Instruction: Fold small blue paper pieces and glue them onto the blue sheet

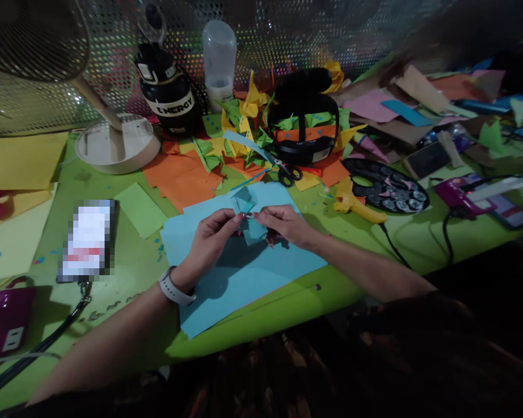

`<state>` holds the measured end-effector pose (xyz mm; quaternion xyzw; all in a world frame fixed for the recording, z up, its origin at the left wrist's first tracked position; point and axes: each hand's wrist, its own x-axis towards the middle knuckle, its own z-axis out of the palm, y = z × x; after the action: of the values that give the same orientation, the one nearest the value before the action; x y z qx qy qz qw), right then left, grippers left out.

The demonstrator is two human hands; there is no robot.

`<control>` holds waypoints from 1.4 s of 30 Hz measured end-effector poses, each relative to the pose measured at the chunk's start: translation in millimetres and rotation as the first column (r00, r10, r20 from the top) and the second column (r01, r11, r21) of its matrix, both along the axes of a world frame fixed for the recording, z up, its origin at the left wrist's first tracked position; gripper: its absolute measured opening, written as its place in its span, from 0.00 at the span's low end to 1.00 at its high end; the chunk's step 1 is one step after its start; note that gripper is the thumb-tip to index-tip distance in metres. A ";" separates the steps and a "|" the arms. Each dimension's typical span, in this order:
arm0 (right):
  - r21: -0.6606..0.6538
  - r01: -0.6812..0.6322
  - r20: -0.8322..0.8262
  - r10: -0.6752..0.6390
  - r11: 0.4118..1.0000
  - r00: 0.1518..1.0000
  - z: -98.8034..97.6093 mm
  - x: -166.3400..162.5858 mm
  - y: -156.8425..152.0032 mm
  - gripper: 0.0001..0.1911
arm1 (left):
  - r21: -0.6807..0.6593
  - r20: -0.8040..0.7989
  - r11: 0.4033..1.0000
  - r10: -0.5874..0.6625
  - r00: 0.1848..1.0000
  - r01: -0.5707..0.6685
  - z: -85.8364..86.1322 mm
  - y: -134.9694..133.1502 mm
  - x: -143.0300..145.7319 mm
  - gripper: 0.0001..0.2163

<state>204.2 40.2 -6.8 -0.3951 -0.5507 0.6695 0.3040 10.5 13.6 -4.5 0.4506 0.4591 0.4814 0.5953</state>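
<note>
Between my two hands is a small piece of folded blue paper [244,200], its upper flap standing above my fingers and a lower part hanging below them. My left hand [215,232], with a pale band on the wrist, pinches it from the left. From the right, my right hand [285,223] pinches the same piece, thumbs close together at its middle. Something reddish shows beneath my right fingers, too small to make out. Under both hands lie light blue sheets [226,290] at the table's front edge.
Scissors [287,173] lie behind the sheets. A yellow glue gun [357,203] and a black round palette [386,188] are to the right. On the left are a phone [87,241], a fan base [117,145] and a black jar [169,98]. Coloured paper scraps [187,180] cover the back.
</note>
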 end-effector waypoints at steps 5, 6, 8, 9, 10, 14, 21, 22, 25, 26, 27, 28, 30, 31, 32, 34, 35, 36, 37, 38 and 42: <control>0.117 0.190 -0.037 -0.187 0.975 0.982 3.5 2.8 3.8 0.22 | 0.222 -0.133 0.970 -0.068 0.989 0.097 7.3 0.5 -7.6 0.10; 0.150 0.222 -0.044 -0.218 0.963 0.975 4.0 3.4 4.6 0.21 | 0.283 -0.145 0.951 -0.086 0.986 0.124 9.9 0.6 -9.2 0.10; 0.198 0.268 -0.059 -0.261 0.943 0.964 4.4 4.5 5.8 0.17 | 0.359 -0.165 0.912 -0.146 0.975 0.197 14.9 1.2 -12.0 0.10; 0.203 0.273 -0.070 -0.265 0.940 0.962 4.3 5.0 6.1 0.17 | 0.366 -0.185 0.897 -0.189 0.964 0.246 16.9 1.8 -13.3 0.09; 0.189 0.256 -0.078 -0.245 0.948 0.966 3.9 5.4 6.3 0.18 | 0.358 -0.210 0.883 -0.240 0.948 0.303 18.2 2.8 -14.6 0.09; 0.032 0.063 -0.129 -0.058 0.998 0.990 2.5 6.2 6.4 0.22 | 0.291 -0.285 0.849 -0.364 0.887 0.442 19.2 8.9 -21.2 0.08; 0.072 -0.171 -0.088 0.177 0.983 0.980 9.8 10.0 6.3 0.14 | 0.288 -0.286 0.819 -0.422 0.860 0.497 24.4 16.3 -29.4 0.09; 0.062 -0.224 -0.062 0.228 0.973 0.972 10.8 10.9 6.4 0.14 | 0.280 -0.297 0.814 -0.431 0.852 0.509 25.7 16.7 -29.2 0.08; 0.077 -0.237 0.016 0.237 0.968 0.971 12.4 12.9 7.2 0.14 | 0.274 -0.312 0.853 -0.358 0.880 0.444 29.7 19.4 -28.9 0.05; 0.118 -0.204 0.052 0.200 0.972 0.979 12.9 13.4 7.8 0.14 | 0.279 -0.326 0.880 -0.291 0.900 0.385 31.2 20.8 -29.7 0.06; 0.174 -0.163 0.089 0.149 0.971 0.985 13.4 13.9 8.6 0.14 | 0.291 -0.348 0.903 -0.209 0.914 0.317 32.8 22.5 -31.0 0.08; 0.237 -0.120 0.123 0.093 0.964 0.988 14.1 14.6 9.6 0.14 | 0.309 -0.396 0.912 -0.132 0.909 0.268 34.5 24.3 -33.0 0.09; 0.345 -0.072 0.175 0.011 0.936 0.984 15.5 16.2 12.0 0.14 | 0.356 -0.523 0.902 -0.023 0.852 0.243 37.7 27.6 -38.3 0.08; 0.381 -0.063 0.192 -0.012 0.922 0.981 16.0 17.1 13.3 0.14 | 0.360 -0.566 0.893 -0.020 0.824 0.269 38.8 28.9 -41.2 0.08; 0.408 -0.058 0.204 -0.029 0.911 0.979 16.2 17.9 14.6 0.14 | 0.354 -0.594 0.885 -0.036 0.803 0.302 39.6 30.1 -44.0 0.08; 0.450 -0.059 0.231 -0.052 0.891 0.972 15.5 19.5 17.0 0.15 | 0.324 -0.627 0.869 -0.099 0.773 0.375 39.4 31.7 -48.9 0.08; 0.465 -0.063 0.245 -0.060 0.883 0.968 14.5 20.0 17.9 0.15 | 0.312 -0.646 0.859 -0.122 0.754 0.406 38.4 32.2 -51.2 0.08; 0.476 -0.066 0.258 -0.068 0.877 0.964 13.1 20.4 18.7 0.15 | 0.312 -0.668 0.849 -0.123 0.733 0.427 37.0 32.4 -53.3 0.07; 0.485 -0.071 0.272 -0.074 0.872 0.959 11.4 20.5 19.2 0.16 | 0.318 -0.693 0.838 -0.113 0.712 0.442 35.0 32.5 -55.5 0.07; 0.495 -0.076 0.286 -0.080 0.865 0.955 9.6 20.3 19.5 0.16 | 0.324 -0.716 0.828 -0.103 0.690 0.459 32.7 32.2 -57.7 0.07; 0.558 -0.111 0.331 -0.097 0.823 0.939 4.1 18.3 18.6 0.16 | 0.323 -0.759 0.812 -0.085 0.646 0.486 23.3 27.2 -65.9 0.10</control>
<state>222.5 58.8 -2.7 -0.3954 -0.7708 0.3962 0.3040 -55.4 40.8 18.8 0.8078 0.4313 0.2649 0.3021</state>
